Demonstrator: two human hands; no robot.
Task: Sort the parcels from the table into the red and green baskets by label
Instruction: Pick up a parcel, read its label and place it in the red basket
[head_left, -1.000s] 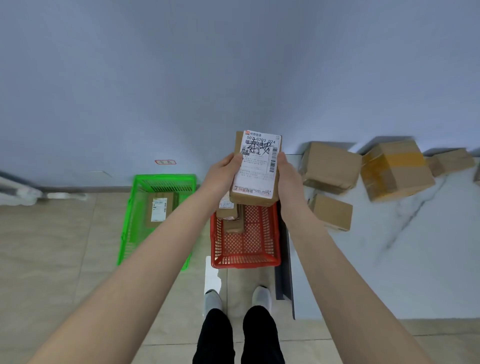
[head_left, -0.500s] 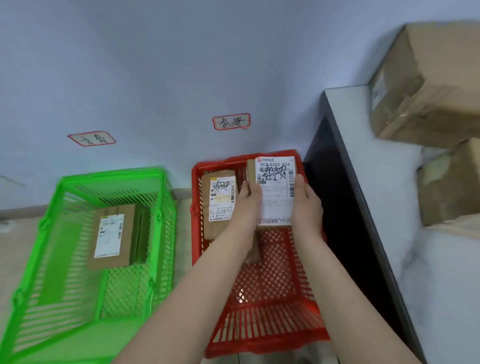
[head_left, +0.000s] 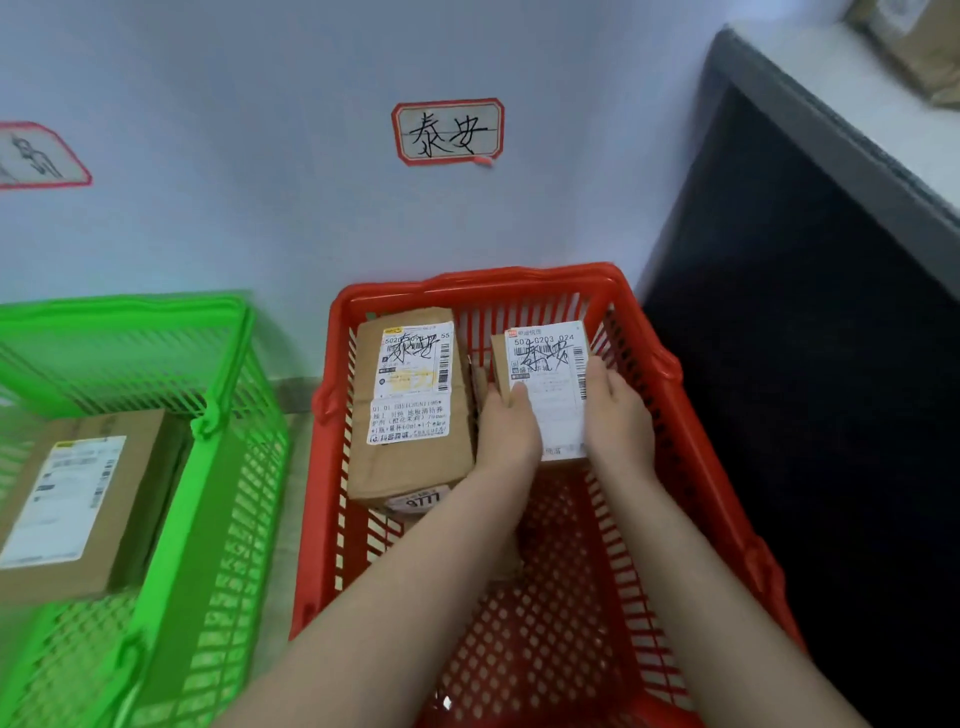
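A small cardboard parcel (head_left: 550, 379) with a white handwritten label sits low inside the red basket (head_left: 670, 364), at its far right. My left hand (head_left: 506, 434) grips its left edge and my right hand (head_left: 618, 421) grips its right edge. Beside it on the left, a larger labelled parcel (head_left: 410, 410) lies in the same basket on top of another parcel whose label edge shows beneath. The green basket (head_left: 228, 395) on the left holds one labelled box (head_left: 78, 504).
A red-framed handwritten sign (head_left: 448, 131) is stuck on the wall above the red basket; another sign (head_left: 36, 156) hangs above the green one. The dark side of the table (head_left: 810, 322) stands right of the red basket, with a parcel (head_left: 914, 47) on top.
Both hands have carried the small parcel from chest height down into the red basket, and my view has dropped close to the baskets.
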